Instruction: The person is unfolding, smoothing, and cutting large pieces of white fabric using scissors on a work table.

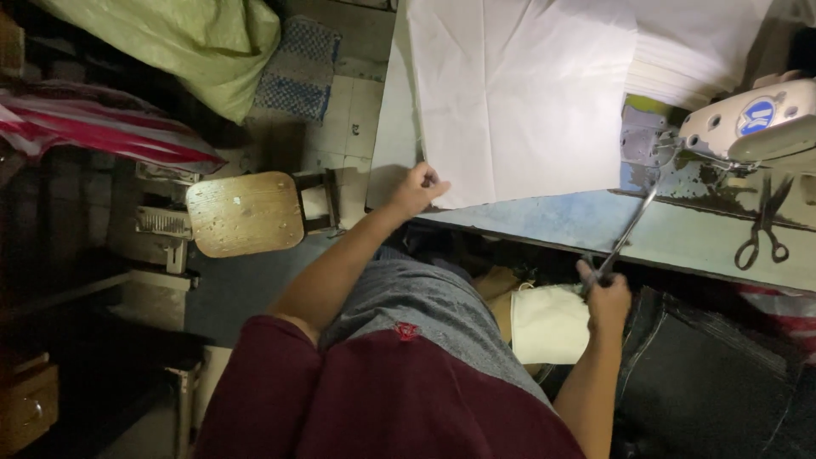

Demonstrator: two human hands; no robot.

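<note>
- Wooden stool (245,212) on the tiled floor (357,110).
- Green sack (183,42) beside a blue mat (299,70).
- Spare scissors (765,225) flat on the table (544,217), below the sewing machine (752,123).
- Striped cloth (102,127) at left.

**White cloth and scissors at the tabletop edge**

White fabric sheet (518,93): spread flat on the tabletop (544,217), faintly creased, near corner pinched at the edge. Long metal scissors (625,238): gripped by the handles, blades angled up toward the sheet's lower right corner.
</note>
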